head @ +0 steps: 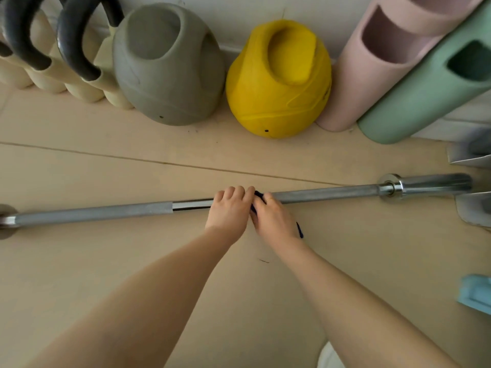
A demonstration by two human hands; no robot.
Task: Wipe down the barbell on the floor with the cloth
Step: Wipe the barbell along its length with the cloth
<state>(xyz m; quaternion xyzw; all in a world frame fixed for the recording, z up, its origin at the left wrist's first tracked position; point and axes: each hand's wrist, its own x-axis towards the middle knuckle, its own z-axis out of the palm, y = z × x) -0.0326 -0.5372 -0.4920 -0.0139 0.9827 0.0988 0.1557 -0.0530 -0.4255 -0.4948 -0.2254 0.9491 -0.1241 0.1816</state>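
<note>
Right hand (273, 216) curled round the dark cloth (259, 197) on the bar; left hand (229, 211) clamped on the shaft just beside it. Barbell (326, 194) flat on the floor (132, 261), near a yellow weight (276, 81). Wiping at mid-shaft, apparently. Next: slide cloth along toward a sleeve, left hand steadying.

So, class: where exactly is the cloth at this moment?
In the head view, the dark cloth sits mid-frame on the barbell shaft, gripped under the right hand, touching the left hand.
</note>
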